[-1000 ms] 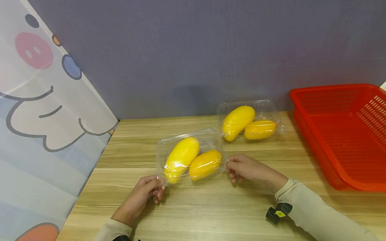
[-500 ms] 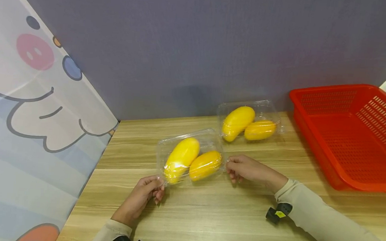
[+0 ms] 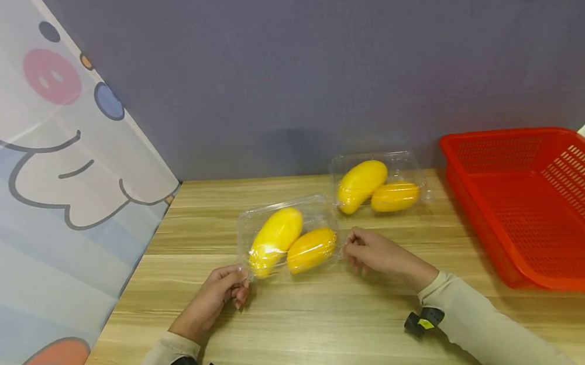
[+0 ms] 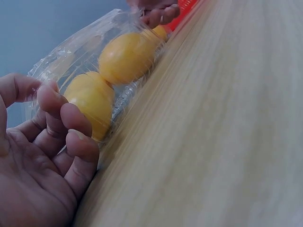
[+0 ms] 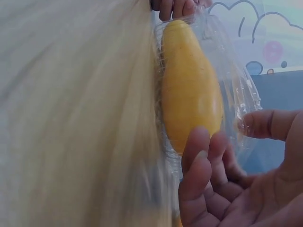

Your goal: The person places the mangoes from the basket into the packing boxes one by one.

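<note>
A clear plastic clamshell box [image 3: 321,209] rests on the table, holding two mangoes, a longer yellow one [image 3: 275,241] and a smaller orange-yellow one [image 3: 311,250]. At its near left corner my left hand [image 3: 220,290] pinches the plastic edge between thumb and index finger, other fingers curled loosely below. My right hand [image 3: 373,252] is at the box's right edge; in the right wrist view its thumb [image 5: 267,124] lies on the plastic rim, and the fingertips are partly hidden. Behind stands a second clear clamshell box [image 3: 405,165], also with two mangoes [image 3: 361,184].
A red perforated plastic basket [image 3: 483,230] stands at the right of the wooden table [image 3: 309,337]. A grey partition [image 3: 292,77] rises along the back, and a cartoon-printed panel [image 3: 68,255] borders the left side.
My right hand has shifted very slightly at the box's edge, its knuckles a little higher. The left hand, both boxes and the mangoes stay where they were.
</note>
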A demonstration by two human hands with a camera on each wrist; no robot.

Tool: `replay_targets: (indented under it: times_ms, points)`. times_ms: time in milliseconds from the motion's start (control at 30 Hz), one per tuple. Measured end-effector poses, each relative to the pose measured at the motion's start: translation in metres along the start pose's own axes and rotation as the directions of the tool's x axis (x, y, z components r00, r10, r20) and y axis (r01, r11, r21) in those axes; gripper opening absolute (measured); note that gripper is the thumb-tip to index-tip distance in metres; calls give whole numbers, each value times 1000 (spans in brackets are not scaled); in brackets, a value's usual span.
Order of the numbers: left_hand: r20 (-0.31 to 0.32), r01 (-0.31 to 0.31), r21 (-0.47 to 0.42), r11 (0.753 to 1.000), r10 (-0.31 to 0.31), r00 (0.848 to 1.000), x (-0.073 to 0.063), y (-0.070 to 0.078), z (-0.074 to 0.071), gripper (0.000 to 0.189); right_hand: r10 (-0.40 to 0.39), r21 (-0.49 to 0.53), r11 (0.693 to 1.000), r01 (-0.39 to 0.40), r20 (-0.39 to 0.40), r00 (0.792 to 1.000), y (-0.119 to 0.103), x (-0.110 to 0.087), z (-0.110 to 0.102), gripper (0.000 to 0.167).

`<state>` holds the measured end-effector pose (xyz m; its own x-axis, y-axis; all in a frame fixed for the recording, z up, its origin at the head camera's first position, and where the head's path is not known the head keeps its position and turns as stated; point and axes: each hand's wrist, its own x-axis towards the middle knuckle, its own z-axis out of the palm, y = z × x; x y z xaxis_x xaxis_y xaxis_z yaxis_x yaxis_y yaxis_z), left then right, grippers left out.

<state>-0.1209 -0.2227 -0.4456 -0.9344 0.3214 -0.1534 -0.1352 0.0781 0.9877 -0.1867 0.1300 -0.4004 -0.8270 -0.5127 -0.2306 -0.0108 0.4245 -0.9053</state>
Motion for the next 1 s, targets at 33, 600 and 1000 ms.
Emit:
replay_targets:
  times_ms: [33, 600, 1000]
  points:
    - [-1, 0, 0, 1000, 0, 1000, 0, 0, 0, 29, -28, -12, 1000, 28, -22, 999, 0, 0, 0, 17]
    - [-19, 10, 1, 1000, -10, 1000, -1, 1, 1, 28, -615, -579, 713, 396, -244, 750, -8, -8, 19, 21]
    - [-100, 5, 206, 979, 16, 995, -4, 15, -5, 30, -648, -662, 641, 387, -198, 735, -10, -9, 20, 18]
